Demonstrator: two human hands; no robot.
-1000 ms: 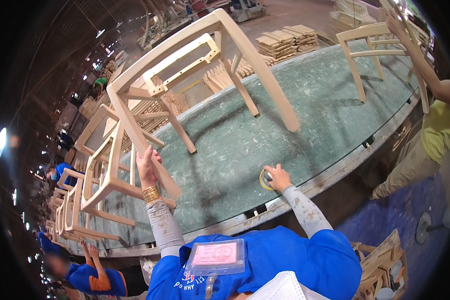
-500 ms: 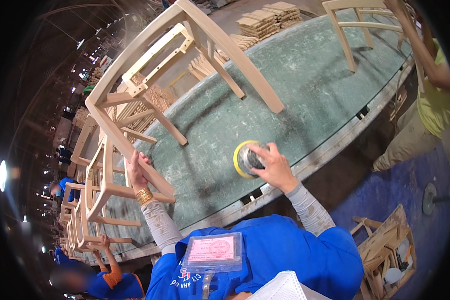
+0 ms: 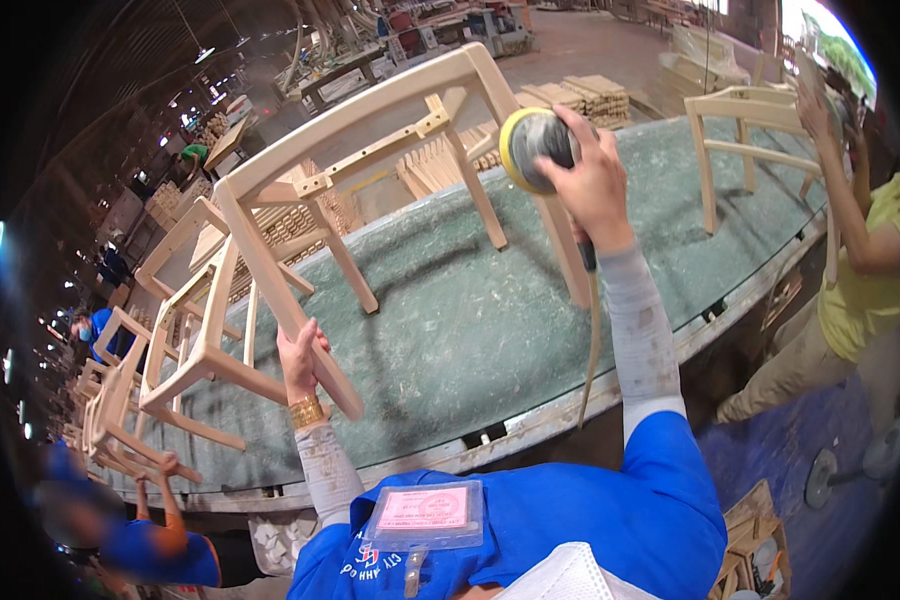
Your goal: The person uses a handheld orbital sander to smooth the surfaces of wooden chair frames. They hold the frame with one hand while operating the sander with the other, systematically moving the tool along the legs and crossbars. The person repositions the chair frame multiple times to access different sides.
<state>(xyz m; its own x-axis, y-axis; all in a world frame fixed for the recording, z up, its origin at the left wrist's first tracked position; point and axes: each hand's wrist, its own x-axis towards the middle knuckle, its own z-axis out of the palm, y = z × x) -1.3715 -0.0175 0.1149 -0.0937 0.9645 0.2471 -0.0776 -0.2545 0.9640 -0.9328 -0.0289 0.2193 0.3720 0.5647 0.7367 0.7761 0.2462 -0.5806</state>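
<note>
A bare wooden chair frame (image 3: 360,104) stands on the green worktable (image 3: 450,350) in front of me. My left hand (image 3: 304,358) is closed round the lower part of its near left leg. In my right hand (image 3: 592,185) is a round orbital sander (image 3: 542,148) with a yellow-rimmed pad. The pad is against or just beside the upper part of the frame's right leg; exact contact cannot be told. From the sander a hose (image 3: 594,340) hangs down past the table edge.
More chair frames (image 3: 205,330) line the table on the left, where a co-worker in blue (image 3: 160,545) has hands on one. At the right, a person in yellow (image 3: 865,290) stands by another chair frame (image 3: 750,110). Stacked wooden slats (image 3: 585,98) lie beyond the table. A wooden crate (image 3: 755,535) is at lower right.
My right hand has lifted the sander from low over the table up to the right leg's upper part. My left hand keeps its hold. The head view has tilted upward.
</note>
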